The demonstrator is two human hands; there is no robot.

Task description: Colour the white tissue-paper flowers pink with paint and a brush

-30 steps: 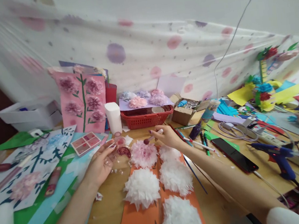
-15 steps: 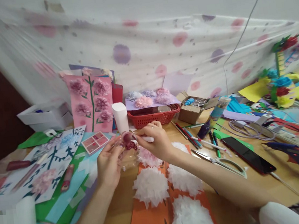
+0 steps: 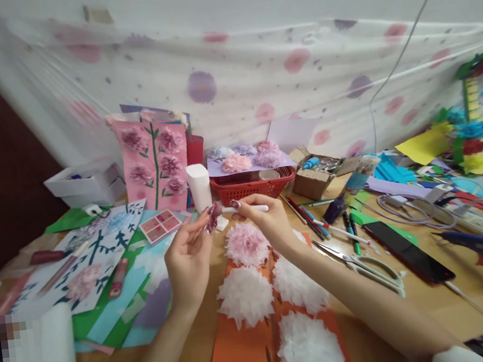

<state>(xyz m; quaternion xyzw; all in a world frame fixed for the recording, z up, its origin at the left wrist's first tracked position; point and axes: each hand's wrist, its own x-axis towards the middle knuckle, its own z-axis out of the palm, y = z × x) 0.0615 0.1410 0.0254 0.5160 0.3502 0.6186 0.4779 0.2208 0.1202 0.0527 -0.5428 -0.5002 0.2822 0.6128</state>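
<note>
Over the surface (image 3: pixel 193 337), near the pink-tinted flower (image 3: pixel 246 244), I observe from afar two hands close together. The small pink container (image 3: pixel 214 216), held only by fingertips, could slip or tip if the brush (image 3: pixel 227 210) pushes too strongly, and loose colour (powder, I suppose) might then spot the white flowers (image 3: pixel 245 297). The left hand (image 3: pixel 192 259) pinches this container between thumb and fingers; the right hand (image 3: pixel 267 218) pinches the brush, its head touching the container or just beside it, I cannot tell which.
</note>
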